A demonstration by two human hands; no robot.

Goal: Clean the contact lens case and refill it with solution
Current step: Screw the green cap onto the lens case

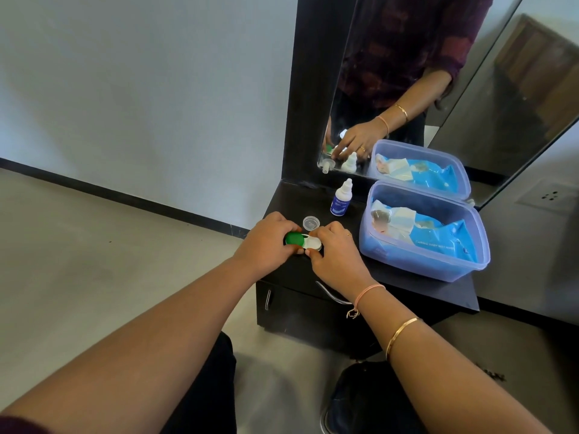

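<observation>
Both hands meet on the contact lens case [312,244], which sits at the front left corner of the dark dresser top [300,198]. The left hand [269,242] curls its fingers and thumb round the green cap [294,239] at the case's left end. The right hand [336,255] curls over the white right end, pinching it between thumb and fingertips. Just behind the case lies a small clear cap [312,223], and behind that a white solution bottle [341,200] stands upright. To the right, a translucent plastic tub [423,270] holds a blue wipes pack [445,239]. A black-framed mirror [391,73] rises at the back and reflects the bottle, the tub and a hand. Below the top, a drawer handle [332,294] shows. The wall [156,89] is pale, with a dark baseboard [125,195] above a light floor [94,245].
</observation>
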